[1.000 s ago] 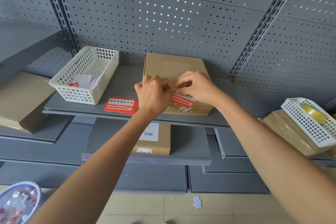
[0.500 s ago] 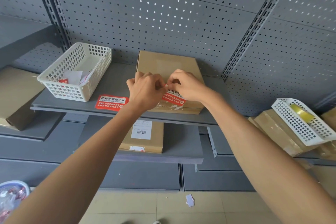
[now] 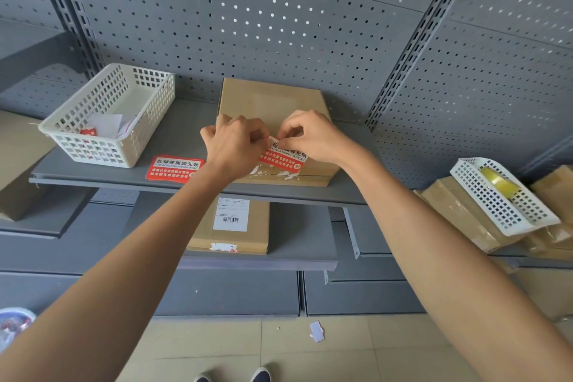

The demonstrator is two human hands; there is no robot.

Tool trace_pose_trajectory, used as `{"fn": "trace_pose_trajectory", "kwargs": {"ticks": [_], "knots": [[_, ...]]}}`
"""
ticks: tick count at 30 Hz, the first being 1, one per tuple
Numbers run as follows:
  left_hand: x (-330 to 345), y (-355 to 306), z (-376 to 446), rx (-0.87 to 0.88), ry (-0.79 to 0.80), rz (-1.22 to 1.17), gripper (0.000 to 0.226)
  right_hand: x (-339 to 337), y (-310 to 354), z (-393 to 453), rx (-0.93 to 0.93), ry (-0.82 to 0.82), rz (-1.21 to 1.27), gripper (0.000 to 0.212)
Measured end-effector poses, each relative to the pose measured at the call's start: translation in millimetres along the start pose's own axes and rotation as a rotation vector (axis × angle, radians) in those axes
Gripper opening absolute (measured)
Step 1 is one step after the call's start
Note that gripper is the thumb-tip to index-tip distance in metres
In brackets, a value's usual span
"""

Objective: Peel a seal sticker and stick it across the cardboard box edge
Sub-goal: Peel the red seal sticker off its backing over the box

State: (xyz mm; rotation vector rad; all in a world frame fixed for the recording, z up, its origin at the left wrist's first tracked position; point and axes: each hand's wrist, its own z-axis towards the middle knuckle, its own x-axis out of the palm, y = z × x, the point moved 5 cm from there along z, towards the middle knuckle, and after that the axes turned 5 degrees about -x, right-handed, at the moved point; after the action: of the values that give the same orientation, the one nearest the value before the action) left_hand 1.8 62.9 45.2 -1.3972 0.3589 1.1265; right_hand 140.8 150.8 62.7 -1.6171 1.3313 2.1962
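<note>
A flat cardboard box (image 3: 273,99) lies on the grey shelf (image 3: 186,136), with torn white sticker remains along its front edge. Over the box's near end both hands hold a red seal sticker (image 3: 283,158) with white and black print. My left hand (image 3: 234,146) pinches the sticker's upper left corner. My right hand (image 3: 310,136) pinches the same corner from the right, where a white strip shows between the fingertips. I cannot tell whether the sticker touches the box. A second red seal sticker (image 3: 175,168) lies flat on the shelf, left of the box.
A white plastic basket (image 3: 90,133) with paper scraps stands at the shelf's left. Another cardboard box (image 3: 229,226) with a barcode label lies on the lower shelf. At the right, a white basket (image 3: 496,195) with a yellow tape roll rests on boxes. Perforated grey panels stand behind.
Both hands stay pinched on the sticker's corner over the box. A white strip now shows between the fingertips. The camera view has shifted slightly.
</note>
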Motion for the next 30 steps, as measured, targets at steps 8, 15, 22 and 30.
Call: {"fn": "trace_pose_trajectory", "kwargs": {"ticks": [8,15,22,30], "knots": [[2,-1,0,0.01,0.052,0.024,0.013,-1,7,0,0.006,0.109,-0.063,0.011],[3,-2,0,0.033,0.077,0.068,0.013,-2,0,-4,-0.003,0.034,0.002,0.013],[4,-1,0,0.038,0.065,0.065,0.012,-7,-13,-9,0.03,-0.037,0.069,0.015],[4,0,0,0.045,0.064,0.067,0.012,-9,-4,-11,0.018,0.015,-0.03,0.005]]}}
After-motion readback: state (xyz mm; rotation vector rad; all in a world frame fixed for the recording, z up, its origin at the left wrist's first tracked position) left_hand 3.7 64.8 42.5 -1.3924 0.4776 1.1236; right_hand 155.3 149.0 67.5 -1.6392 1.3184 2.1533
